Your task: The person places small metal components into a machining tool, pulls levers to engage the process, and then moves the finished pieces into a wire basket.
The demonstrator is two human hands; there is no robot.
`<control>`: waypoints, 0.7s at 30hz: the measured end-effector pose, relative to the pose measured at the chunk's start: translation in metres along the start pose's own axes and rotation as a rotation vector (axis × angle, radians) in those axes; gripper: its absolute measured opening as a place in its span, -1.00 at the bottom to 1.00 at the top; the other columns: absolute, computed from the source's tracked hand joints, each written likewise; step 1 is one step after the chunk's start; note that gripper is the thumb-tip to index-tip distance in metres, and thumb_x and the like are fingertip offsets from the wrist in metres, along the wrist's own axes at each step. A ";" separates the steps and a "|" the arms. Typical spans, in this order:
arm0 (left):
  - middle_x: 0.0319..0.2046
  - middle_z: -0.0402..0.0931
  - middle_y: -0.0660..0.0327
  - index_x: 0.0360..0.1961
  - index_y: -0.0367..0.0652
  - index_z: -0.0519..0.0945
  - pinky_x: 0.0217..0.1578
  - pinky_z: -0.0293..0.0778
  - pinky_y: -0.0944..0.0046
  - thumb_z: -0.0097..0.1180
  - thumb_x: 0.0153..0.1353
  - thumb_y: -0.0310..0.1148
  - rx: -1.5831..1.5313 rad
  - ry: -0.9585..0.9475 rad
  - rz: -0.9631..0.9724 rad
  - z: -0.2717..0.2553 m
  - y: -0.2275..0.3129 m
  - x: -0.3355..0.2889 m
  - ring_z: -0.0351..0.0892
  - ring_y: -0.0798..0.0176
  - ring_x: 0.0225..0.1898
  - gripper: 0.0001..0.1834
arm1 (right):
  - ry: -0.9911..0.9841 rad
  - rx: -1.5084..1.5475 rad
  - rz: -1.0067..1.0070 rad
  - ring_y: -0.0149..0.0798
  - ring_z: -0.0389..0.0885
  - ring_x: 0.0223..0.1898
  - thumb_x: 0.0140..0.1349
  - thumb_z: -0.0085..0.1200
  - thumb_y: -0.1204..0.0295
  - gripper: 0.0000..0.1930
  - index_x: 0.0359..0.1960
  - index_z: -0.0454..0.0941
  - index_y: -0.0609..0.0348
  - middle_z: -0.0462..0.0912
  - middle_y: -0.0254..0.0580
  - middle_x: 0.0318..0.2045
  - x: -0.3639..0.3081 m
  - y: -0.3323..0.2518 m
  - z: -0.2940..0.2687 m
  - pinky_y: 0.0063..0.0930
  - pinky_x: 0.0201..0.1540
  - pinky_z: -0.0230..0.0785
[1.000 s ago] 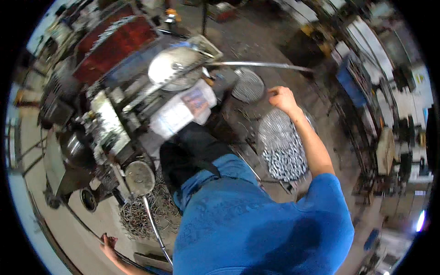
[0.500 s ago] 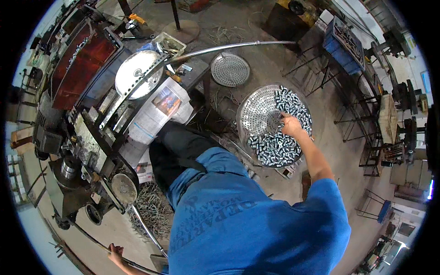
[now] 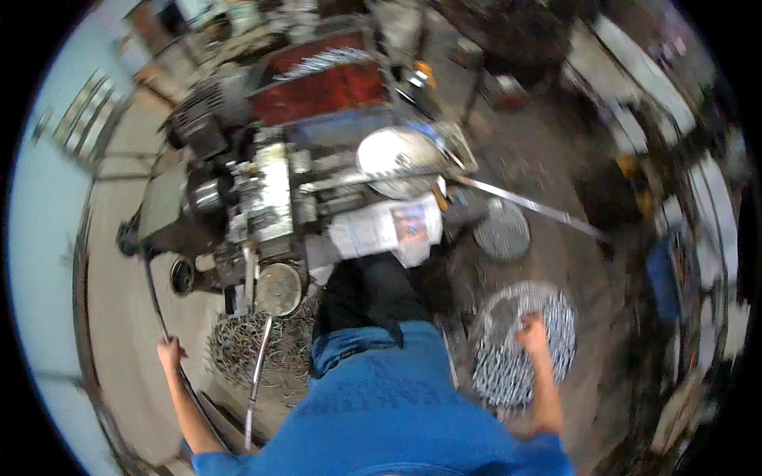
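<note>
My left hand (image 3: 171, 351) is closed around a long dark rod (image 3: 152, 289) that slopes down past my left forearm from the machine. At my right, my right hand (image 3: 533, 333) hangs over a round perforated metal tray (image 3: 494, 317). Its fingers look curled together; motion blur hides whatever may be in them. Many small shiny metal cylinders (image 3: 508, 379) cover the near and right parts of that tray. In front of me stands a greasy lathe-like machine (image 3: 274, 190) with a bright round chuck (image 3: 208, 196).
Newspaper (image 3: 365, 235) lies before my legs, with a white round disc (image 3: 397, 155) behind it. A red sloped bin (image 3: 321, 87) holds shiny parts. Metal shavings (image 3: 246, 341) heap beneath the machine. A second perforated disc (image 3: 504, 230) and a long metal bar (image 3: 540, 208) are at the right.
My view has swung left toward the machine, so the tray now appears lower. My left hand stays on the rod; my right hand is still over the tray.
</note>
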State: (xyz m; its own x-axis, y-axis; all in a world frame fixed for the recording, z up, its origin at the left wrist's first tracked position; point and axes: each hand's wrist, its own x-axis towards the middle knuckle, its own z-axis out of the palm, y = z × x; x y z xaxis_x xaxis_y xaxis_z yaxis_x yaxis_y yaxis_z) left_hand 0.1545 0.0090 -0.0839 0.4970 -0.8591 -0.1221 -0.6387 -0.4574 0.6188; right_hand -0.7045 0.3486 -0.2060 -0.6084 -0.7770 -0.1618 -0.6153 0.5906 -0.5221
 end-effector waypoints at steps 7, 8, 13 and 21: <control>-0.38 0.56 -0.11 -0.41 -0.36 0.55 -0.22 0.49 0.11 0.15 -0.04 -0.30 0.833 0.307 0.116 0.021 0.111 -0.109 0.58 0.03 -0.21 -0.71 | -0.105 0.382 -0.966 0.03 0.46 -0.08 -0.26 0.15 0.45 -0.50 -0.12 0.54 0.19 0.41 0.05 -0.07 0.074 -0.266 0.008 -0.26 -0.04 0.36; -0.37 0.57 -0.10 -0.37 -0.37 0.56 -0.24 0.49 0.12 0.17 -0.02 -0.29 0.757 0.222 0.251 0.017 0.124 -0.124 0.59 0.00 -0.25 -0.69 | -0.122 0.369 -1.126 0.04 0.47 -0.08 -0.24 0.15 0.45 -0.50 -0.10 0.53 0.19 0.40 0.06 -0.07 0.077 -0.303 0.016 -0.25 -0.04 0.37; -0.50 0.59 0.12 -0.28 -0.38 0.57 -0.38 0.47 0.31 0.06 0.17 -0.22 -0.306 -0.307 0.411 0.055 0.241 -0.195 0.55 0.33 -0.46 -0.65 | -0.477 0.480 -1.455 0.07 0.49 -0.11 -0.21 0.09 0.50 -0.53 -0.12 0.48 0.30 0.35 0.14 -0.03 0.055 -0.442 0.035 -0.27 -0.06 0.41; -0.63 0.52 0.14 -0.47 -0.29 0.59 -0.49 0.40 0.28 0.04 0.21 -0.13 -0.285 -0.640 0.768 0.116 0.279 -0.215 0.49 0.35 -0.56 -0.62 | -0.457 0.376 -1.568 0.08 0.47 -0.12 -0.23 0.09 0.49 -0.56 -0.18 0.49 0.36 0.37 0.16 -0.05 0.022 -0.479 0.037 -0.26 -0.06 0.40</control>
State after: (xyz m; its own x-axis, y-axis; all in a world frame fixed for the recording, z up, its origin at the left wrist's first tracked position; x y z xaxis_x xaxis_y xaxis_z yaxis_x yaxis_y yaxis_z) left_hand -0.1990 0.0396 0.0248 -0.4429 -0.8954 0.0453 -0.4473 0.2645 0.8544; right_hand -0.4047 0.0402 0.0101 0.6638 -0.5593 0.4966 -0.2575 -0.7942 -0.5504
